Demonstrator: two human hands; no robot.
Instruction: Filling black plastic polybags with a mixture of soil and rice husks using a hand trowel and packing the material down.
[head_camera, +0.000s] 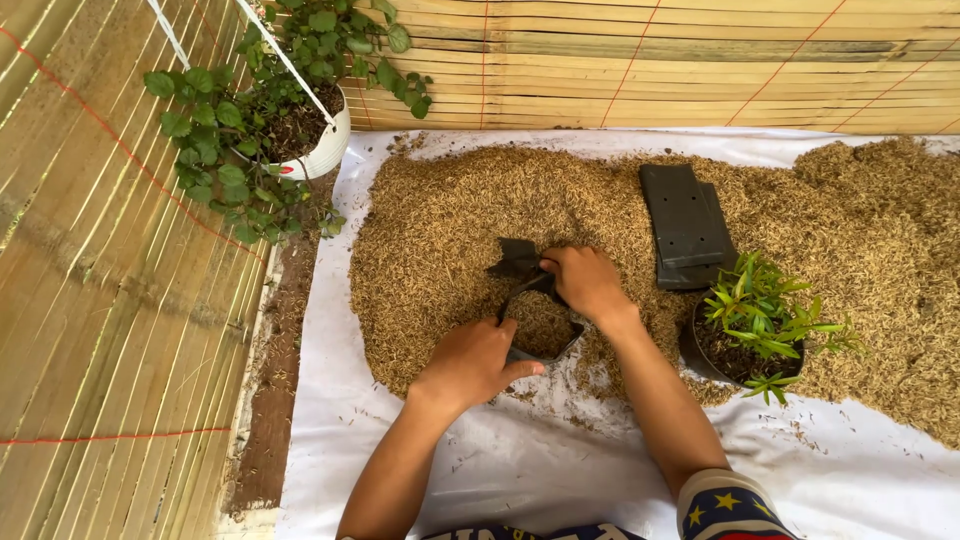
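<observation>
One broad heap of rice husk (640, 240) covers the white sheet (520, 470). A white hanging pot (325, 150) holds a leafy plant; a dark bag (700, 355) holds a small green seedling (765, 320). Flat black bags (685, 225) lie stacked on the husk. The left hand (470, 362) and right hand (585, 283) both grasp the rim of a small black bag (542, 325), husk-filled, at the heap's near edge.

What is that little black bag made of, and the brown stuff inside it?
The black bag looks like thin, soft plastic: dull black, and it crumples under the left hand and right hand. The brown stuff looks like dry husks: small, tan, papery flakes.
</observation>
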